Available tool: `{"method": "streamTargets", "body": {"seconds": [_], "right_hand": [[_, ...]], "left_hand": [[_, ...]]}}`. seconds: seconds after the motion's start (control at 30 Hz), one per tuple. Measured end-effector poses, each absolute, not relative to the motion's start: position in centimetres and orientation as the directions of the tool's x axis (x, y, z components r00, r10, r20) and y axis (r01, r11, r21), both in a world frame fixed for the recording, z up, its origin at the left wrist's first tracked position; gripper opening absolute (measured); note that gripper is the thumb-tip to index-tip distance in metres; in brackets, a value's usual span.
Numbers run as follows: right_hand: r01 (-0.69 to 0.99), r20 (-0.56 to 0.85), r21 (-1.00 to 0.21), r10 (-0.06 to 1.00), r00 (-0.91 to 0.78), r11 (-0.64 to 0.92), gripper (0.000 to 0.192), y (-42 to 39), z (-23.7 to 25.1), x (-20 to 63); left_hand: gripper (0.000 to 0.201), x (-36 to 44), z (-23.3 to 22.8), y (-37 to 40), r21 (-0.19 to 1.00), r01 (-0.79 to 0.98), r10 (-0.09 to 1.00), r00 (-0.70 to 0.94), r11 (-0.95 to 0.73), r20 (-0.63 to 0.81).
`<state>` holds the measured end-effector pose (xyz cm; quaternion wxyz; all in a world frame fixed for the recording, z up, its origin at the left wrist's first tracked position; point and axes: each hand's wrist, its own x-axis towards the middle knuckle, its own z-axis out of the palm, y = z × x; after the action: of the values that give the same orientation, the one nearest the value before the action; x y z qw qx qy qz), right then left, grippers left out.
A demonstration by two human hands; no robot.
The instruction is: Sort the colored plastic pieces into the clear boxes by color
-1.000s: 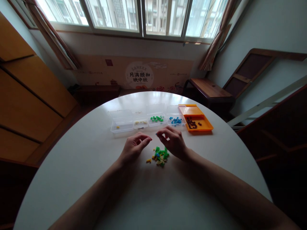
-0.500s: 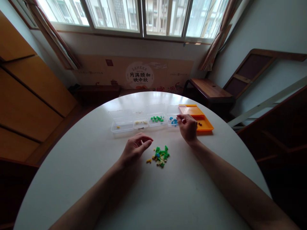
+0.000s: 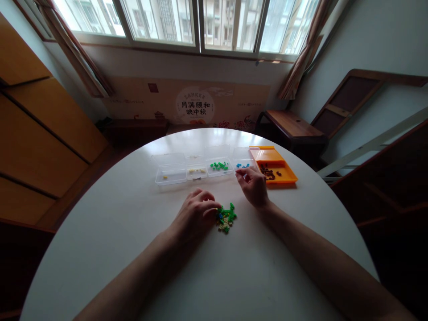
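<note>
A small pile of green, yellow and blue bricks [image 3: 227, 217] lies on the round white table [image 3: 214, 267]. My left hand [image 3: 196, 214] rests on the table with its fingertips at the pile's left edge; whether it pinches a piece is hidden. My right hand [image 3: 253, 185] hovers just in front of the clear box with blue bricks [image 3: 243, 164], fingers loosely curled and apart, with nothing seen in them. Left of that box stand a clear box with green bricks [image 3: 219, 166], one with pale bricks [image 3: 196, 171] and one with a single yellow piece [image 3: 170, 174].
An orange tray [image 3: 279, 178] with dark brown pieces sits right of the clear boxes, close to my right hand. Beyond the table are a dark wooden bench [image 3: 290, 127], a window and a wooden cabinet [image 3: 40, 133] on the left.
My right hand went from the pile to the blue box and has drawn back a little toward me. My left hand slid right onto the pile's left edge, covering the loose yellow piece.
</note>
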<state>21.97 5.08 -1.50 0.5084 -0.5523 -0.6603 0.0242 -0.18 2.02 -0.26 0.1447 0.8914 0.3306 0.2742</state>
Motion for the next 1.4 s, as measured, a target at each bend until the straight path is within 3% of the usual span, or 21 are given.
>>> {"method": "streamTargets", "body": {"seconds": [0.17,0.4,0.53,0.67,0.9,1.07,1.4], "right_hand": [[0.696,0.640,-0.583,0.765,0.075,0.420,0.012,4.5,-1.4,21.2],[0.679,0.637,-0.577,0.771,0.025,0.454,0.011,4.1,-1.2,20.8],[0.661,0.636,-0.571,0.771,-0.018,0.487,0.010,3.8,-1.0,20.4],[0.602,0.634,-0.563,0.763,-0.125,0.567,0.009,3.2,-0.8,19.8],[0.522,0.748,-0.323,0.551,-0.371,0.789,0.008,2.1,-0.4,18.5],[0.561,0.743,-0.297,0.556,-0.373,0.772,0.011,1.9,-0.2,18.1],[0.607,0.711,-0.354,0.627,-0.320,0.711,0.013,2.0,-0.3,18.0]], "left_hand": [[0.013,-0.2,-0.3,2.0,0.388,0.528,0.653,0.649,-0.756,0.390],[0.009,0.0,0.0,2.0,0.444,0.529,0.687,0.619,-0.723,0.380],[0.008,0.0,0.0,2.2,0.536,0.499,0.723,0.571,-0.681,0.388],[0.009,-0.1,-0.1,2.7,0.700,0.406,0.802,0.405,-0.587,0.438],[0.018,-0.4,0.2,3.2,0.861,0.308,0.910,0.229,-0.406,0.347],[0.018,-0.3,0.2,3.1,0.886,0.267,0.919,0.219,-0.380,0.328],[0.020,-0.3,0.3,3.0,0.924,0.205,0.932,0.240,-0.323,0.272]]}}
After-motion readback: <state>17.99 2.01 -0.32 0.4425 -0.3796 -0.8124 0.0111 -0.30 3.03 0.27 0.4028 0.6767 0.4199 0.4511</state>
